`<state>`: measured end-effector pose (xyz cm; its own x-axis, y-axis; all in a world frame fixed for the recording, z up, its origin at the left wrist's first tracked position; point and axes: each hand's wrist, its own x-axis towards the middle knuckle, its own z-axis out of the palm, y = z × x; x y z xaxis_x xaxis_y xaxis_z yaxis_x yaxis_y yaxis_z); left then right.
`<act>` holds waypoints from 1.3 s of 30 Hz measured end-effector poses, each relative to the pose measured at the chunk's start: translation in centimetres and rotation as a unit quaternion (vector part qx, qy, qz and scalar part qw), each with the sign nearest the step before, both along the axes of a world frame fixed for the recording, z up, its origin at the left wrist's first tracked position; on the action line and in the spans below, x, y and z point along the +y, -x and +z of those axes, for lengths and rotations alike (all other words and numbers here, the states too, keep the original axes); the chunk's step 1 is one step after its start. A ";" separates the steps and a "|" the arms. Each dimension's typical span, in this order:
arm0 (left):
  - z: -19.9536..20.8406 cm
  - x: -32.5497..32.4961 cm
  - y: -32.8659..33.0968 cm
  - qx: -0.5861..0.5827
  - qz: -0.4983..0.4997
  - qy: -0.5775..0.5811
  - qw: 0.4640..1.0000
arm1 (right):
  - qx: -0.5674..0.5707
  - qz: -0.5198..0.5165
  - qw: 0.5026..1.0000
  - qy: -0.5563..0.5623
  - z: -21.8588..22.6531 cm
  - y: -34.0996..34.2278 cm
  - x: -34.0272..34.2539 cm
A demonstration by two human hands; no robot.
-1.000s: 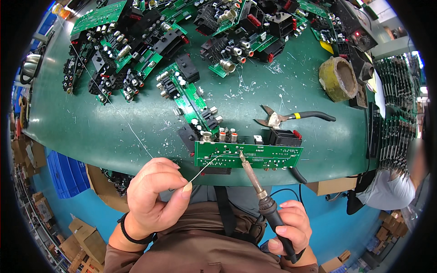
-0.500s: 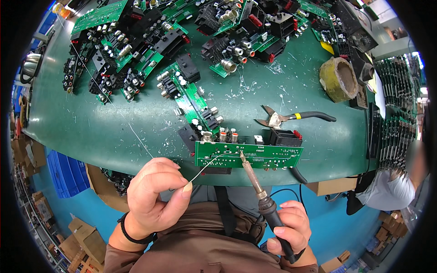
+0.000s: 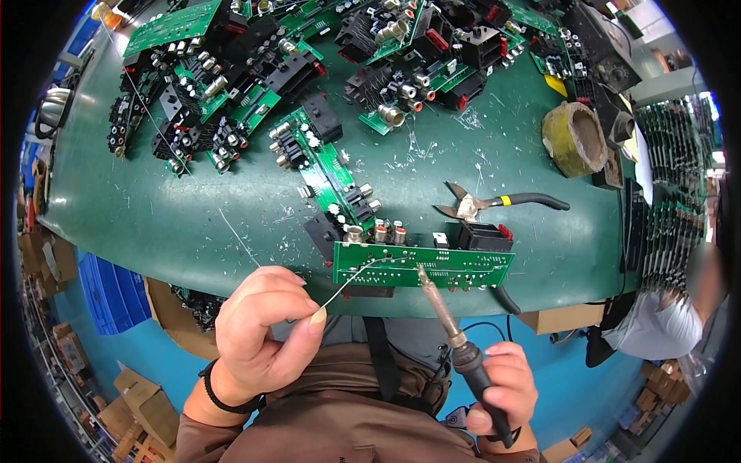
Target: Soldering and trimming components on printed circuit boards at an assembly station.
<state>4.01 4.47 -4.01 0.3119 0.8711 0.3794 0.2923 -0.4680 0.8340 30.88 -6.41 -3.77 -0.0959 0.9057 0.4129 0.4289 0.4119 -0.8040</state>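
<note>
My left hand [image 3: 266,336] pinches a thin strand of solder wire [image 3: 345,284], whose far end reaches over the green circuit board [image 3: 471,270]. Closed around the black handle of a soldering iron [image 3: 441,312] is my right hand [image 3: 505,386]. The iron's tip is over the middle of the board, a little right of the wire's end; whether it touches cannot be made out. That board lies solder side up near the table's front edge, connectors showing along its far side. Behind it, a second board [image 3: 328,174] lies component side up, at an angle.
Cutting pliers [image 3: 532,201] with dark handles lie beyond the board. A yellowish round pot [image 3: 575,139] stands at the right, and piles of assembled boards [image 3: 216,85] fill the far side. Wire clippings litter the green table [image 3: 154,224]. Another person's sleeve [image 3: 656,328] shows at far right.
The soldering iron's tip has shifted slightly right and down from the wire's end, my right hand moving right with it. My left hand holds the wire in nearly the same place.
</note>
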 end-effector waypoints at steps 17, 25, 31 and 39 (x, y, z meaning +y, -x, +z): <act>-0.4 0.3 -0.5 -0.001 0.017 -0.003 1.000 | 0.187 0.126 0.970 0.093 2.8 -7.7 10.0; -0.3 0.2 -0.4 -0.001 0.017 -0.001 1.000 | 0.176 0.116 0.955 0.209 4.9 -8.6 13.8; -0.3 0.2 -0.3 -0.003 0.016 0.005 1.000 | 0.113 0.212 0.950 0.199 5.7 -8.7 16.3; -0.4 0.1 -0.3 0.002 0.012 0.012 1.000 | 0.064 0.242 0.949 0.194 5.9 -8.8 17.4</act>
<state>4.35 4.54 -4.41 0.2927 0.8872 0.3566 0.3067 -0.4404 0.8438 39.69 11.02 2.12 -0.5104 0.8547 0.0950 0.1527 0.1988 -0.9681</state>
